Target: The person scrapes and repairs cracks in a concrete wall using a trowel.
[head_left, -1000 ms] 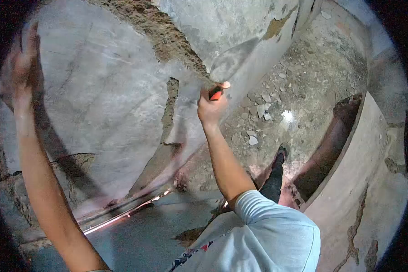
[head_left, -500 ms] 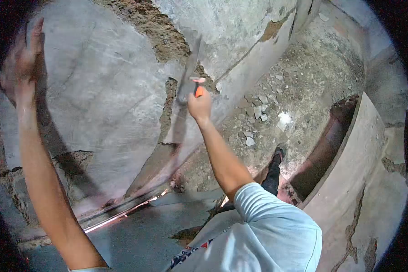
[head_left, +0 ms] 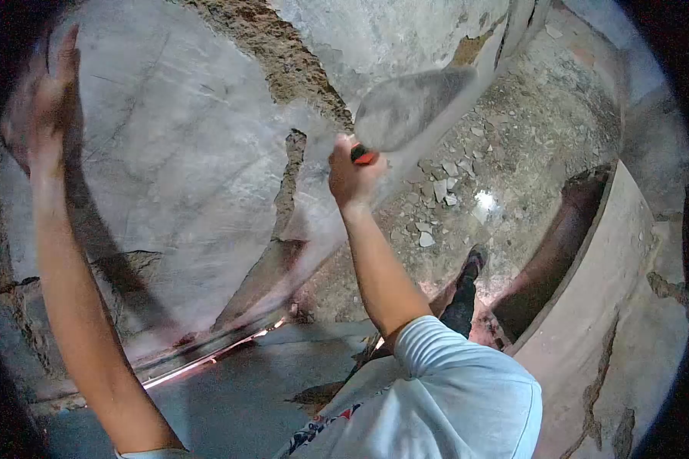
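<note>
My left hand (head_left: 47,111) lies against the grey plastered wall (head_left: 168,138) at the far left, fingers stretched upward and slightly blurred. My right hand (head_left: 356,172) is wrapped round the black and orange handle of a plastering trowel (head_left: 413,107). Its broad grey blade is smeared by motion and points up and right, close over the wall. Beside the fist runs a rough brown strip of bare wall (head_left: 295,65) where plaster is gone. A narrower bare gap (head_left: 287,180) lies below and left of the trowel.
Broken plaster chips (head_left: 440,187) litter the dirt floor (head_left: 513,130) along the wall's foot. My shoe (head_left: 475,260) stands on that floor. A curved low wall (head_left: 589,268) rises at the right, with a dark hollow beside it. A grey surface (head_left: 245,382) lies below.
My right hand has moved slightly right and turned, swinging the blade from nearly edge-on and upright to broadside, up and right. My left hand stays at the wall.
</note>
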`<state>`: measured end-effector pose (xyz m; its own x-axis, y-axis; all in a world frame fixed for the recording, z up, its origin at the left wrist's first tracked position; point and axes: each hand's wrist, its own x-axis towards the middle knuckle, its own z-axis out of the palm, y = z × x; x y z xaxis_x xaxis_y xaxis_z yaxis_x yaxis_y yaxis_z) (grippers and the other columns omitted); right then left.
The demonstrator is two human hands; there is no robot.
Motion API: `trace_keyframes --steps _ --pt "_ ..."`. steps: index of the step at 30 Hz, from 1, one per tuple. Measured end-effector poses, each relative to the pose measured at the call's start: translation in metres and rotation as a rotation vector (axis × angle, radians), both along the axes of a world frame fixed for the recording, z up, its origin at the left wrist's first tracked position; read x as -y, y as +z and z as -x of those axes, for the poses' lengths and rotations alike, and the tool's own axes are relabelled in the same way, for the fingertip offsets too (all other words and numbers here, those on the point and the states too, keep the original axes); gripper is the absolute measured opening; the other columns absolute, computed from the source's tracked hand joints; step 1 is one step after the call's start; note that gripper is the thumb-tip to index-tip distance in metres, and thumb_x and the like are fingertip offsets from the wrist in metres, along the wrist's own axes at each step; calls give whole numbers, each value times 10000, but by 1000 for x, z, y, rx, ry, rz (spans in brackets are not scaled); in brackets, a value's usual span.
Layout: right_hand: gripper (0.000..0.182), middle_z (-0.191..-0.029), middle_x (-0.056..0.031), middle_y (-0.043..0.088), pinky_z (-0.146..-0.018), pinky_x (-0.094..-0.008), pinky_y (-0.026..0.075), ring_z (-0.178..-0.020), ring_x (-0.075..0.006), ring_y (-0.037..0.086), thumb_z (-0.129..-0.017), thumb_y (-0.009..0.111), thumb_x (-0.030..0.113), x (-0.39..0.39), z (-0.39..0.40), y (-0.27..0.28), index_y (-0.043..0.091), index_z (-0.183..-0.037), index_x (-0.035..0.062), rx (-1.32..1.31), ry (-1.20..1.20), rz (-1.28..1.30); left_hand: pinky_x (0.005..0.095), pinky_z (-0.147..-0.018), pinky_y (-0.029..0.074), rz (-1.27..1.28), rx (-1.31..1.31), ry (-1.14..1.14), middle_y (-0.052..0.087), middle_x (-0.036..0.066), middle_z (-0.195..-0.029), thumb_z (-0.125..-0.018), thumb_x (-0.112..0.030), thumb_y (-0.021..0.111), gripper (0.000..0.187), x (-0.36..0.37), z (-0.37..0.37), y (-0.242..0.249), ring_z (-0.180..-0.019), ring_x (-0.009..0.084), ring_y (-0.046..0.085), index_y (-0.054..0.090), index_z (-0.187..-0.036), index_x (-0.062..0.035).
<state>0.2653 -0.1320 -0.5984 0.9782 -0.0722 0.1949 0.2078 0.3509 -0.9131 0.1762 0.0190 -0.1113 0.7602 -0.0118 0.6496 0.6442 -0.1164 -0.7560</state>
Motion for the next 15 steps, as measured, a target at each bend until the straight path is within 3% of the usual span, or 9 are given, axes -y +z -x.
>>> trace_keyframes --steps 2,3,5,6,10,11,13,14,15 --pt "263 -840 -204 669 -744 -455 512 -813 -310 676 -780 690 69 16 -2 25 636 -1030 4 119 149 -17 450 -1051 479 -2 -6 -56 649 132 -1371 -1073 -526 395 550 3 0 3 -1224 354 625 546 -1483 -192" --pt "207 -817 -194 661 -732 -430 509 -789 -299 668 -816 687 73 19 -10 28 623 -999 0 -22 465 288 456 -1052 478 -35 -44 -92 650 131 -1371 -1073 -526 401 542 5 1 5 -1217 361 628 551 -1477 -197" --pt "158 -758 -172 613 -690 -406 494 -726 -311 639 -814 681 66 30 -16 24 584 -921 4 -155 369 423 468 -1052 476 -107 -119 -162 651 129 -1371 -1073 -525 412 527 15 0 9 -1202 374 635 563 -1464 -205" --pt "153 -738 -163 592 -677 -404 488 -706 -320 626 -805 676 61 27 -22 24 568 -899 6 -95 297 287 482 -1053 473 -90 -80 -283 645 126 -1382 -1070 -531 413 531 16 -4 3 -1201 377 635 557 -1467 -211" --pt "167 -670 -148 516 -654 -408 477 -658 -377 583 -787 669 65 23 -14 37 531 -861 6 90 89 -10 504 -1095 403 -2 -6 -176 547 129 -1452 -1042 -530 460 561 19 -3 0 -1281 371 531 509 -1500 -209" --pt "159 -680 -158 536 -661 -402 483 -667 -380 592 -797 669 70 18 -13 38 548 -876 3 337 -35 -35 509 -1105 385 15 5 -170 522 129 -1470 -1035 -529 472 572 20 -3 1 -1301 370 504 497 -1508 -209" --pt "158 -730 -179 587 -680 -388 496 -694 -383 609 -798 666 73 8 -11 11 587 -915 1 145 312 206 520 -1126 350 40 17 -165 473 130 -1505 -1022 -528 495 597 22 -4 2 -1342 367 452 474 -1525 -208" --pt "182 -777 -192 635 -696 -387 510 -728 -382 643 -810 670 97 28 -10 21 618 -958 5 -17 344 349 526 -1137 333 45 16 -175 449 131 -1522 -1015 -528 507 611 25 -6 3 -1362 365 426 462 -1533 -207" --pt "160 -779 -190 643 -694 -391 513 -732 -356 651 -800 669 76 30 -15 37 616 -932 2 -5 274 215 531 -1147 315 49 27 -191 424 132 -1540 -1008 -527 519 626 27 -6 4 -1382 364 400 450 -1541 -207"
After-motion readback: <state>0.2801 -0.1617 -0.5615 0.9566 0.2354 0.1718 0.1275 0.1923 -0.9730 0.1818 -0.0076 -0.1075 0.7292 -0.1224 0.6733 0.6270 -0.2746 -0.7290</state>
